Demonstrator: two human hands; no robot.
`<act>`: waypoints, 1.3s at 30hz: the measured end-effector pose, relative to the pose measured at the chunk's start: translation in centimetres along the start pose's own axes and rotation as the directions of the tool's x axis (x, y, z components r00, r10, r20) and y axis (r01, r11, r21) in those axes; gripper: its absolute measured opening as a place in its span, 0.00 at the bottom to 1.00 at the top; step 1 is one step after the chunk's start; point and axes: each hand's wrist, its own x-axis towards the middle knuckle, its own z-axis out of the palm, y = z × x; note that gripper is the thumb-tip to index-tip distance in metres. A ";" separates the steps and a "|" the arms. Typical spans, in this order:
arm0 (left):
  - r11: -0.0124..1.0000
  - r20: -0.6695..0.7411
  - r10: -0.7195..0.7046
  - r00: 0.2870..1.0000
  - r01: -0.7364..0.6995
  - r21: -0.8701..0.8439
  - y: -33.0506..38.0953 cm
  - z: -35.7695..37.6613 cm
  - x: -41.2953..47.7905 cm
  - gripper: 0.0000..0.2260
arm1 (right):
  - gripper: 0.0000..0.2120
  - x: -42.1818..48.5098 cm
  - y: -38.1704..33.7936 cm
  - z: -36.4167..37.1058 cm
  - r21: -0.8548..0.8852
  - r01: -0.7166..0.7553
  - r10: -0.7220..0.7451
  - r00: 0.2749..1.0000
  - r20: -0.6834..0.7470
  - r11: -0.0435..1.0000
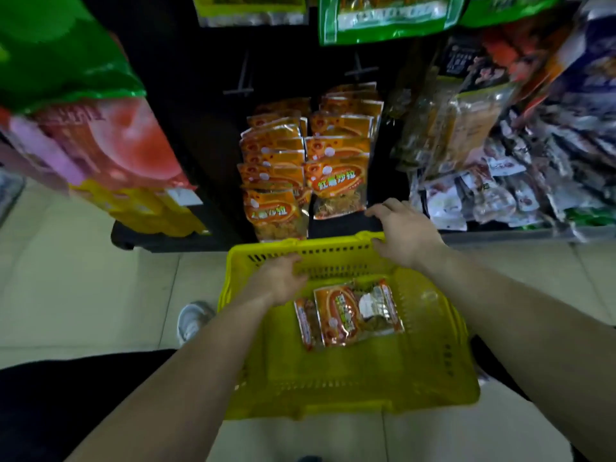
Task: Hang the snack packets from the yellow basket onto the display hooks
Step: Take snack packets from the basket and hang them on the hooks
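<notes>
Reaching into yellow basket: left hand fingers loosely curled near far wall, holding nothing; right hand fingers spread over far-right rim. Snack packets lie mid-basket; hung packets beyond far edge.

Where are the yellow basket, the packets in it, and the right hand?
yellow basket [350,395]: head view, near wall.
packets [336,315]: head view, orange front of the top one.
right hand [406,232]: head view, back of the hand.
</notes>
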 end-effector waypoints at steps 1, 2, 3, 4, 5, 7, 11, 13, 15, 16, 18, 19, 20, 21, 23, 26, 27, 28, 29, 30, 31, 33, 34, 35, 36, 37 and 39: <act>1.000 0.020 -0.014 1.000 0.014 0.012 -0.7 0.9 -0.3 0.24 | 0.29 -0.8 0.2 1.3 0.013 -0.010 0.010 0.999 0.033 1.000; 1.000 0.040 -0.027 0.999 0.027 0.016 -1.4 1.9 -0.4 0.25 | 0.28 -1.5 0.5 2.7 0.026 -0.026 0.024 0.997 0.073 0.999; 0.999 0.062 -0.042 0.997 0.041 0.013 -2.0 2.9 -0.4 0.26 | 0.28 -2.0 0.8 4.2 0.036 -0.047 0.042 0.992 0.118 0.998; 0.998 0.078 -0.057 0.995 0.056 0.011 -2.6 3.8 -0.2 0.26 | 0.28 -2.4 1.1 5.6 0.042 -0.069 0.062 0.985 0.162 0.997; 0.997 0.093 -0.072 0.993 0.071 0.015 -3.1 4.7 0.2 0.27 | 0.28 -2.7 1.3 7.0 0.046 -0.089 0.078 0.976 0.203 0.995; 0.996 0.118 -0.089 0.989 0.087 0.026 -4.1 6.5 1.1 0.27 | 0.28 -3.0 1.8 9.9 0.063 -0.127 0.105 0.955 0.276 0.990; 0.996 0.178 -0.087 0.980 0.090 -0.006 -5.8 10.1 3.6 0.24 | 0.24 -2.6 2.3 15.5 0.134 -0.192 0.126 0.911 0.392 0.972; 0.994 0.207 -0.099 0.973 0.104 -0.012 -6.8 11.7 4.9 0.24 | 0.20 -2.3 2.3 18.0 0.137 -0.210 0.129 0.885 0.447 0.968; 0.990 0.225 -0.130 0.966 0.141 -0.032 -7.6 12.9 6.3 0.26 | 0.21 -1.8 2.2 20.3 0.090 -0.200 0.134 0.870 0.475 0.976; 0.986 0.233 -0.150 0.961 0.164 -0.038 -7.8 13.5 6.9 0.27 | 0.25 -1.5 2.1 21.3 0.063 -0.196 0.145 0.872 0.467 0.978; 0.977 0.248 -0.190 0.950 0.209 -0.052 -8.2 14.3 8.2 0.30 | 0.35 -0.9 2.0 22.8 0.033 -0.197 0.162 0.881 0.445 0.980; 0.972 0.253 -0.205 0.945 0.227 -0.062 -8.3 14.6 8.7 0.32 | 0.42 -0.5 2.0 23.4 0.025 -0.189 0.158 0.883 0.443 0.982; 0.968 0.258 -0.212 0.943 0.239 -0.077 -8.4 15.0 9.1 0.35 | 0.48 -0.2 1.9 23.9 0.014 -0.168 0.144 0.883 0.446 0.986; 0.965 0.261 -0.210 0.942 0.242 -0.097 -8.5 15.2 9.5 0.37 | 0.52 0.1 1.9 24.4 -0.001 -0.141 0.126 0.881 0.457 0.990; 0.965 0.259 -0.191 0.947 0.229 -0.128 -8.6 15.6 10.0 0.36 | 0.53 0.7 1.8 25.1 -0.026 -0.112 0.111 0.867 0.485 0.993; 0.967 0.207 -0.189 0.960 0.218 -0.129 -8.6 16.0 10.0 0.23 | 0.50 0.7 1.7 25.8 -0.064 -0.132 0.147 0.866 0.477 0.989; 0.966 0.195 -0.202 0.960 0.228 -0.120 -8.6 15.9 9.9 0.18 | 0.49 0.5 1.8 25.9 -0.084 -0.143 0.166 0.862 0.478 0.986; 0.966 0.196 -0.215 0.957 0.238 -0.098 -8.7 15.9 9.6 0.14 | 0.47 0.2 1.8 26.0 -0.108 -0.151 0.185 0.852 0.489 0.983; 0.968 0.209 -0.223 0.952 0.241 -0.063 -8.8 15.9 9.3 0.12 | 0.43 -0.2 1.9 26.1 -0.134 -0.155 0.202 0.840 0.504 0.979; 0.970 0.224 -0.232 0.946 0.242 -0.018 -9.0 15.9 8.9 0.12 | 0.38 -0.6 1.9 26.1 -0.160 -0.158 0.219 0.831 0.511 0.974; 0.967 0.237 -0.253 0.938 0.251 0.036 -9.2 15.9 8.5 0.13 | 0.33 -1.1 1.9 26.0 -0.179 -0.163 0.233 0.832 0.503 0.970; 0.944 0.234 -0.328 0.915 0.305 0.127 -9.4 15.9 7.7 0.16 | 0.27 -1.9 2.0 25.9 -0.195 -0.173 0.245 0.859 0.450 0.965; 0.929 0.227 -0.365 0.903 0.337 0.154 -9.6 15.9 7.2 0.17 | 0.26 -2.3 2.0 25.7 -0.198 -0.181 0.250 0.874 0.417 0.963; 0.917 0.220 -0.391 0.894 0.357 0.178 -9.7 15.8 6.8 0.19 | 0.24 -2.5 2.1 25.6 -0.193 -0.193 0.255 0.885 0.389 0.962; 0.908 0.223 -0.406 0.886 0.364 0.208 -9.8 15.8 6.5 0.20 | 0.22 -2.6 2.3 25.4 -0.177 -0.208 0.261 0.892 0.369 0.962; 0.901 0.233 -0.415 0.879 0.361 0.242 -9.8 15.8 6.2 0.21 | 0.20 -2.6 2.6 25.2 -0.150 -0.231 0.270 0.894 0.359 0.961; 0.893 0.259 -0.423 0.868 0.351 0.280 -9.7 15.6 6.0 0.23 | 0.20 -2.6 3.0 24.7 -0.062 -0.319 0.320 0.882 0.344 0.946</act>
